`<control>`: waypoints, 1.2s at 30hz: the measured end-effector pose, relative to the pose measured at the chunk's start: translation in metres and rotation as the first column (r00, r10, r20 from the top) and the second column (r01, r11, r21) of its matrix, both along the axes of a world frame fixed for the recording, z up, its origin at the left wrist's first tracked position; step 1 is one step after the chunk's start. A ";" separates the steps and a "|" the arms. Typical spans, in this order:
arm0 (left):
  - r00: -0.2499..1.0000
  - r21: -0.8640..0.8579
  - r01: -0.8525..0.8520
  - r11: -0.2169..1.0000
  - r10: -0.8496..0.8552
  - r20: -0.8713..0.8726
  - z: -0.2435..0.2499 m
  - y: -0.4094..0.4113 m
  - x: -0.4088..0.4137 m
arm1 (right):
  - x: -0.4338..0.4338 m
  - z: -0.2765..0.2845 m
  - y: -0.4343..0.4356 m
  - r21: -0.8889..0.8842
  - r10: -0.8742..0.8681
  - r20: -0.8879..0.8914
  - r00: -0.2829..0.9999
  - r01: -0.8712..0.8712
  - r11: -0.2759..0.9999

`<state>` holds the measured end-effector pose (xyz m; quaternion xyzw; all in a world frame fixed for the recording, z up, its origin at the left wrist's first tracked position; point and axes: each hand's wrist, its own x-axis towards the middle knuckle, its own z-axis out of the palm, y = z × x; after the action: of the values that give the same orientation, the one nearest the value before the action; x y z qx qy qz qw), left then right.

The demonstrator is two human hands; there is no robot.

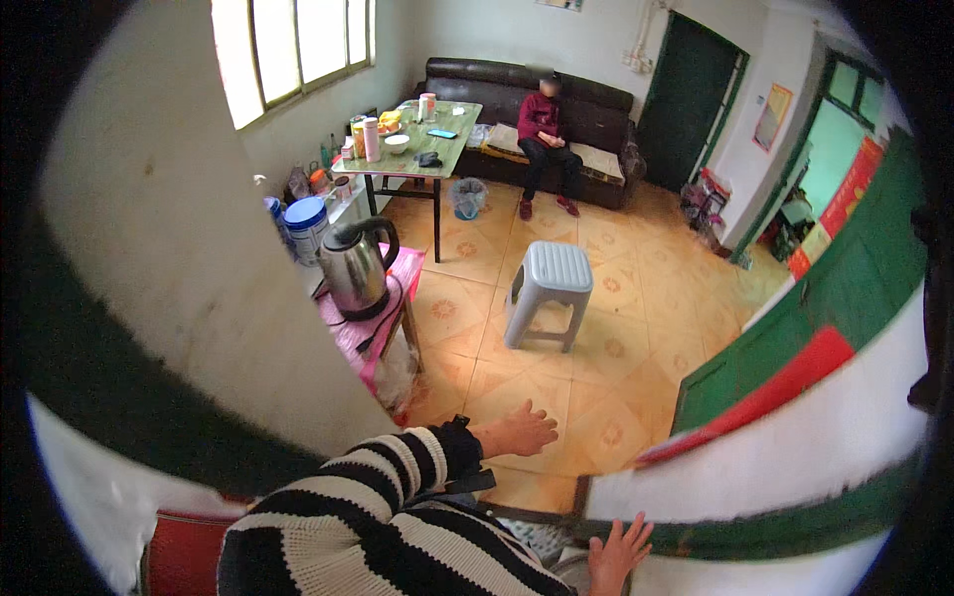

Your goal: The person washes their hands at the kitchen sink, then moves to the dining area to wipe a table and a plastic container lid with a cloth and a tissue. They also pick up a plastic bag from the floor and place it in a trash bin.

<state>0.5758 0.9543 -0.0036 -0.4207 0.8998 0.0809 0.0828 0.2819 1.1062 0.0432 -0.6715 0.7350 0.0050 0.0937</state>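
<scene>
My left hand (522, 430) reaches forward from a striped knit sleeve, palm down and holding nothing, over the tiled floor (514, 380). Lower down, my right hand (618, 551) is raised with its fingers spread, also holding nothing, near the white and green wall by the doorway. A grey plastic stool (557, 272) stands on the tiles ahead, apart from both hands. To the left, a stainless-steel electric kettle (355, 272) sits on a small table with a pink cover (406, 268), its cord lying beside it.
A green door (790, 343) stands at right. Ahead, a green-topped table (455, 119) bears a pink bottle (371, 140), a white bowl (396, 143) and a phone (442, 134). A lined bin (467, 200) is beside it. A person (538, 115) sits on a dark sofa (477, 82).
</scene>
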 end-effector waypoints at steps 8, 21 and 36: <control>0.922 0.087 -0.215 0.973 0.232 -0.311 0.013 -0.163 0.076 | 0.019 0.000 -0.196 -0.029 0.063 0.042 0.997 -0.061 0.998; 0.120 0.572 -0.666 0.479 0.825 -0.552 -0.005 -0.344 0.281 | 0.157 0.011 -0.582 -0.081 0.588 -0.030 0.809 -0.588 0.805; -0.795 0.908 -0.413 0.072 0.457 -0.398 -0.023 -0.502 0.516 | 0.443 -0.001 -0.824 -0.099 0.885 0.102 0.454 -0.881 0.463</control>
<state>1.0913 0.4524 -0.0269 -0.6925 0.0541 0.3743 -0.6144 0.7254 0.2824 0.0420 -0.9550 0.2723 -0.0054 0.1176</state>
